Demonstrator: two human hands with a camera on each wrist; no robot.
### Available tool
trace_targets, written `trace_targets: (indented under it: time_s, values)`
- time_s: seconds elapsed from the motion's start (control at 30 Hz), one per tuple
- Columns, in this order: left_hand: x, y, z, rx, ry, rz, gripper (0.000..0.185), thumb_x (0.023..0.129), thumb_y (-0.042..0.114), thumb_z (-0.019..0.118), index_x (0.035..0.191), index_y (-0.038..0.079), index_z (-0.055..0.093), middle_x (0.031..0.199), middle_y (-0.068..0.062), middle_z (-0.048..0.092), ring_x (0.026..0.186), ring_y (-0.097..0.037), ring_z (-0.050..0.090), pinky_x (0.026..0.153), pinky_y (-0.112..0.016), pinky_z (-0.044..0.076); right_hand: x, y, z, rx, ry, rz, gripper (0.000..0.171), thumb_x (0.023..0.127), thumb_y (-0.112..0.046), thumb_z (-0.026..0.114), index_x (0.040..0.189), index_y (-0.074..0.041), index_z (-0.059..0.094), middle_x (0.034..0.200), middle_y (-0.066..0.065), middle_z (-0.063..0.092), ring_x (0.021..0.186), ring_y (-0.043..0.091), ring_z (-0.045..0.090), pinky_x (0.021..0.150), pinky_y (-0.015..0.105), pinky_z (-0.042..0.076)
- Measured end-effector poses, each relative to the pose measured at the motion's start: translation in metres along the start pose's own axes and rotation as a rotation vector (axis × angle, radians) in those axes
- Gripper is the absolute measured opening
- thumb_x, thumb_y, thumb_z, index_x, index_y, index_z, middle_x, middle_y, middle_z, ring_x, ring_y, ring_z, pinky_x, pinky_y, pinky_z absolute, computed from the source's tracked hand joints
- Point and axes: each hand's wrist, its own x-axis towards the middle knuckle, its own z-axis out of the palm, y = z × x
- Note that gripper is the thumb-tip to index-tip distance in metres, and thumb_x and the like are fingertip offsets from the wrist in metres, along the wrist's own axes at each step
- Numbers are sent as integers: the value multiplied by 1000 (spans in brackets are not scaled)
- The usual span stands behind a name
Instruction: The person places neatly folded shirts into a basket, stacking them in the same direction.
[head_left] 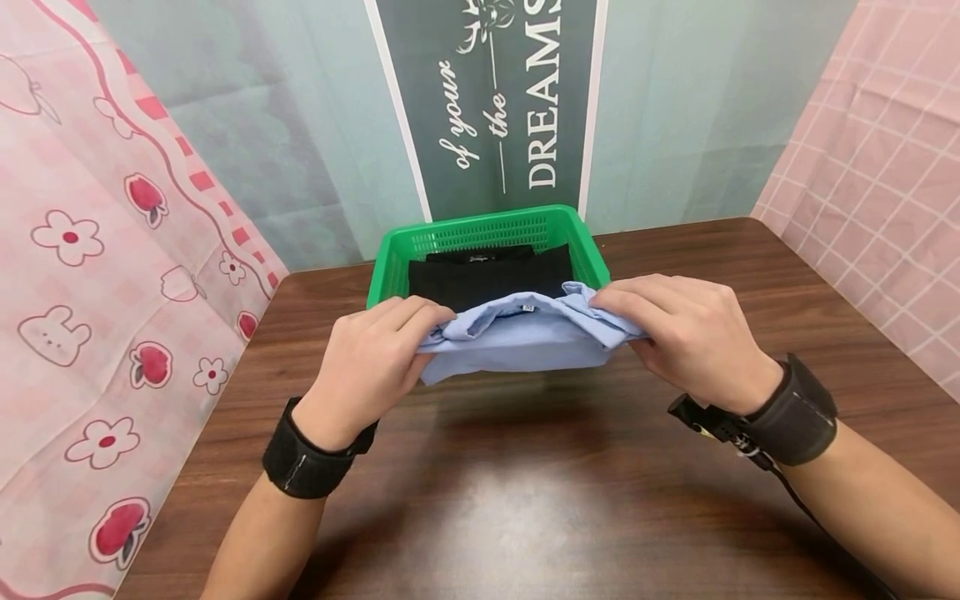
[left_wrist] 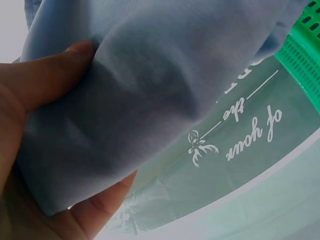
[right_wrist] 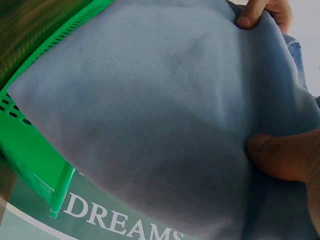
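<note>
Two hands: both hold one folded light blue garment (head_left: 517,337) above the worktop (head_left: 525,492), just in front of the green basket (head_left: 390,258).
Left hand: the left hand (head_left: 371,367) grips the left end of the garment; its fingers are curled over the top edge. In the left wrist view the thumb (left_wrist: 45,75) presses on the cloth from one side and a finger shows under the fold, so the cloth is pinched between them.
Right hand: the right hand (head_left: 686,333) grips the right end, with fingers curled over the bunched cloth. In the right wrist view the thumb (right_wrist: 280,155) lies on the cloth.
Light blue garment: it is stretched between the two hands and lifted off the worktop; its far edge is over the near rim of the basket. A small label shows at the top middle of the fold.
Green basket: it stands at the far edge of the worktop, near the middle, against the backdrop. A folded black garment (head_left: 487,279) lies inside it.
Worktop: dark brown wood, with a bright reflection near the front edge.
Wrists: each wrist has a black strap (head_left: 307,462); a cable runs from the right one.
Backdrop: a dark banner (head_left: 495,100) with white writing hangs behind the basket; pink patterned cloths (head_left: 97,275) hang beyond the left and right edges.
</note>
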Motion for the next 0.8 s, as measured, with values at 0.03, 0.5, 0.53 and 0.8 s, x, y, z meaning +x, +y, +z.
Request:
trace_targets:
  time_s: [0.03, 0.5, 0.53, 0.8]
  values:
    - [0, 0, 0, -1, 2, 1, 22, 92, 8, 79, 113, 9, 72, 103, -2, 77, 87, -20, 74, 64, -34, 60, 0, 0, 0, 1, 6, 0, 44, 80, 7, 72, 121, -10, 75, 111, 7, 78, 87, 30, 76, 65, 46, 59]
    - [1, 0, 0, 5, 78, 20, 22, 92, 5, 79, 113, 8, 74, 104, -4, 77, 89, -22, 75, 70, -37, 62, 2, -2, 1, 54, 135, 4, 41, 81, 12, 64, 115, -7, 77, 109, 8, 79, 91, 34, 74, 77, 49, 56]
    - [1, 0, -1, 4, 80, 20, 21, 92, 5, 78, 113, 8, 74, 105, -4, 77, 89, -22, 75, 70, -37, 62, 2, -2, 1, 58, 145, 2, 41, 81, 12, 63, 115, -6, 77, 108, 9, 78, 91, 34, 74, 77, 49, 55]
    - [1, 0, -1, -4, 100, 34, 26, 93, -4, 71, 116, 9, 74, 108, -5, 77, 94, -23, 74, 71, -38, 62, 6, -2, 3, 87, 194, -6, 36, 83, 12, 59, 110, -4, 76, 108, 10, 78, 92, 34, 73, 76, 48, 53]
